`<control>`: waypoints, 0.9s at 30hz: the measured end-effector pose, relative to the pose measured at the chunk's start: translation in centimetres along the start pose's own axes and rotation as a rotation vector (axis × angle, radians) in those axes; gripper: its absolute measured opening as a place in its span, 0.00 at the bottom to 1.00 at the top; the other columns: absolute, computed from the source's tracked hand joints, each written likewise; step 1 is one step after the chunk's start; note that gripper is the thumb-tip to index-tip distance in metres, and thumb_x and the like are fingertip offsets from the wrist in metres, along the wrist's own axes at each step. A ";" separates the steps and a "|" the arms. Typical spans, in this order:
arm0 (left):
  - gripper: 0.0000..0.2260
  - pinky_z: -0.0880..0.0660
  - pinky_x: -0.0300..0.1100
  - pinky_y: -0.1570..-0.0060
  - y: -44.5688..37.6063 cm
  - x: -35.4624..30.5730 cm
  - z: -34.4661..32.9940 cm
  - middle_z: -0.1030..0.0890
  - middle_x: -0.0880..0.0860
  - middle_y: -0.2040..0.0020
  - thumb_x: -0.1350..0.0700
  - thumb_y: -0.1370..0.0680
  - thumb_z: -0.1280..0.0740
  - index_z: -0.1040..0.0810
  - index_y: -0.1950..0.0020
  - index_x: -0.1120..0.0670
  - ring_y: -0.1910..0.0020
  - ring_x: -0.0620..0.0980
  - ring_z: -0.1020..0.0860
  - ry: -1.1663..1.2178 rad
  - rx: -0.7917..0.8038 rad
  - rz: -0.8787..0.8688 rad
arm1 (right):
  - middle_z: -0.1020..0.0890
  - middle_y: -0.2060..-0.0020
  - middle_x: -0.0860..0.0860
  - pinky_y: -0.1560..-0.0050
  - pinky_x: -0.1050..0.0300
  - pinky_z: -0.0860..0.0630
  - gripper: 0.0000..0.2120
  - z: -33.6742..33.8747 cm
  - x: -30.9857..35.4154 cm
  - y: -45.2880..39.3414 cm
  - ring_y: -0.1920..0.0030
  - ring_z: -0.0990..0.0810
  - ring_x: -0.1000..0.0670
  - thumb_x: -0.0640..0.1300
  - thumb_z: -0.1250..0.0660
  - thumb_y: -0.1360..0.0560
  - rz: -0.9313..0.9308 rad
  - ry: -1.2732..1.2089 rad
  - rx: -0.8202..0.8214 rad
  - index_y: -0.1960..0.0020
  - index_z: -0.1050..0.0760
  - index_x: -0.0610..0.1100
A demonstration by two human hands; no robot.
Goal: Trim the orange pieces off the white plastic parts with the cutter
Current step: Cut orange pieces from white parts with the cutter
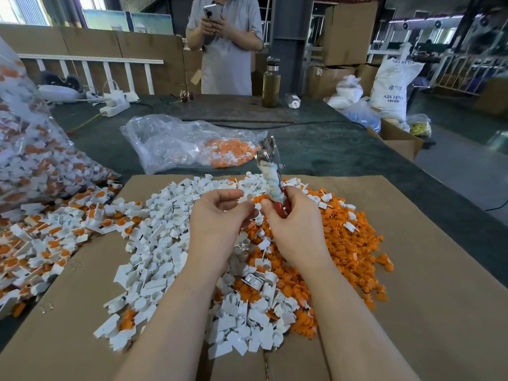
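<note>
My right hand (291,224) grips the cutter (270,171) by its red, cloth-wrapped handles, metal jaws pointing up and away. My left hand (220,213) pinches a small white plastic part (245,198) just left of the cutter's handles. Below both hands a pile of white trimmed parts (165,243) lies on the cardboard sheet (426,270). A heap of orange pieces (341,243) spreads to the right of it. Untrimmed white-and-orange parts (46,237) lie at the left.
A large clear bag of untrimmed parts (30,149) leans at the left. Another clear bag (187,144) with orange and white pieces lies behind the cardboard. A person holding a phone (228,45) stands across the table. A bottle (270,83) and power strip (114,107) sit at the far edge.
</note>
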State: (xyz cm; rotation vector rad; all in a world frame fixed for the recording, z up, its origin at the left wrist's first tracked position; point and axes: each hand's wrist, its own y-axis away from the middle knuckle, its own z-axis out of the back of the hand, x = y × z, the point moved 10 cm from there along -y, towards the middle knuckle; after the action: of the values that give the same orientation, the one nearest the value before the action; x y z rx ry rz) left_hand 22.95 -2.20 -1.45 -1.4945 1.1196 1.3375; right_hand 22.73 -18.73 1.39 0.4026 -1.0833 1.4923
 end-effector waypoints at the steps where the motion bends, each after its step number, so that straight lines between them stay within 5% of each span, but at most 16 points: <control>1: 0.10 0.20 0.35 0.64 0.0 0.0 0.0 0.15 0.58 0.56 0.64 0.28 0.25 0.19 0.50 0.54 0.62 0.49 0.14 0.001 0.004 0.004 | 0.23 0.61 0.60 0.64 0.69 0.31 0.08 0.0 0.1 0.0 0.60 0.23 0.59 0.50 0.32 0.23 0.003 -0.003 -0.004 0.47 0.24 0.47; 15: 0.07 0.22 0.32 0.66 0.7 -1.0 -0.1 0.15 0.55 0.64 0.65 0.31 0.22 0.17 0.59 0.56 0.67 0.46 0.16 0.009 0.013 -0.029 | 0.26 0.64 0.62 0.67 0.68 0.34 0.07 0.6 0.2 0.3 0.64 0.25 0.60 0.51 0.31 0.24 0.012 0.043 -0.088 0.51 0.29 0.52; 27: 0.04 0.24 0.30 0.66 1.0 -2.2 -0.6 0.16 0.44 0.66 0.58 0.29 0.22 0.15 0.59 0.49 0.68 0.38 0.19 -0.220 0.006 -0.161 | 0.26 0.65 0.61 0.69 0.70 0.37 0.06 0.6 0.2 0.3 0.66 0.26 0.59 0.49 0.31 0.24 0.015 0.038 -0.078 0.53 0.28 0.50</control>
State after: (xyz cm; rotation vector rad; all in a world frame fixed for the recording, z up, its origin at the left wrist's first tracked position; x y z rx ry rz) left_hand 22.02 -2.82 0.81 -1.3651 0.8458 1.3475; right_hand 22.24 -19.08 1.75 0.3112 -1.1129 1.4609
